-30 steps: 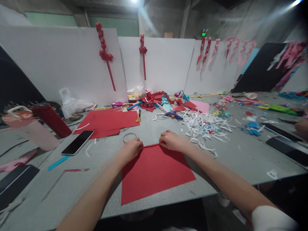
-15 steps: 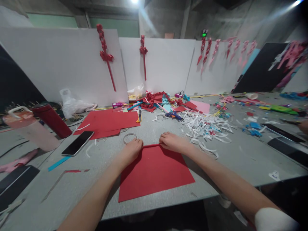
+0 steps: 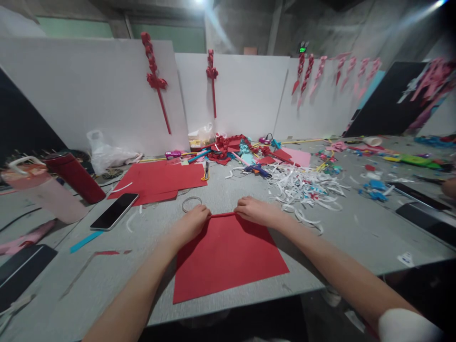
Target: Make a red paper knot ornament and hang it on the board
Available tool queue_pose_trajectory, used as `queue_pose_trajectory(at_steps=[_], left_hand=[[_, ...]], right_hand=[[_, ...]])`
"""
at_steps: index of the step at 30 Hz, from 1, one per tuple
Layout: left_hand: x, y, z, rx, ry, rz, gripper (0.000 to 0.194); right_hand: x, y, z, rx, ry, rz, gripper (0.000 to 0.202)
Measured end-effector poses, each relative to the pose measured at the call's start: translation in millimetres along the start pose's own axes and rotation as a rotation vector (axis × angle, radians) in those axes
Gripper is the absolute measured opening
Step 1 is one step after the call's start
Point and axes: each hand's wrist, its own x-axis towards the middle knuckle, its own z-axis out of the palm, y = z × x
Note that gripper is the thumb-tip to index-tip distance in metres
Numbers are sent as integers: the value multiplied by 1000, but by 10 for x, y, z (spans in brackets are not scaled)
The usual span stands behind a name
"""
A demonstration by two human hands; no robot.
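Observation:
A red sheet of paper (image 3: 231,259) lies flat on the grey table in front of me, its far edge rolled into a thin tube. My left hand (image 3: 196,219) grips the left end of that rolled edge with its fingers curled. At the right end, my right hand (image 3: 253,209) holds the same edge, fingers bent over it. A short stretch of the roll shows between the two hands; its ends are hidden under my fingers. Just beyond my left hand lies a thin ring (image 3: 191,198), perhaps a roll of tape or a bracelet.
Left are a phone (image 3: 114,211), a red bottle (image 3: 76,178), a pale bottle (image 3: 46,194) and red sheets (image 3: 162,178) with a cutter (image 3: 206,172). White paper strips (image 3: 306,187) and a blue glue gun (image 3: 258,170) lie beyond my right hand. Someone's hand (image 3: 449,187) shows far right.
Both hands keep their hold on the rolled edge. The sheet's near edge sits slightly closer to me; otherwise the view has shifted only a little.

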Motion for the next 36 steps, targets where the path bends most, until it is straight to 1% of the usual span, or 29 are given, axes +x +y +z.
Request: queue_pose_trajectory(at_steps=[4,10,19,26,31,36], left_hand=[[3,-22,37,-6,14,3,29],[-5,-16,48,-87,37,-14,25],[9,27,-43,-226,31,-35,24],[14,40,-134,-312,60,-42,13],[16,37,-151,-299,49,-59,15],[34,-4,-118,-256,36,-60,17]], right_hand=[[5,6,37,-18,26,14,23],[-8,-4,42,26,30,22,19],[-14,-13,6,74,18,36,16],[-27,1,8,102,11,41,14],[-29,16,23,132,16,39,12],[-31,23,10,158,12,46,11]])
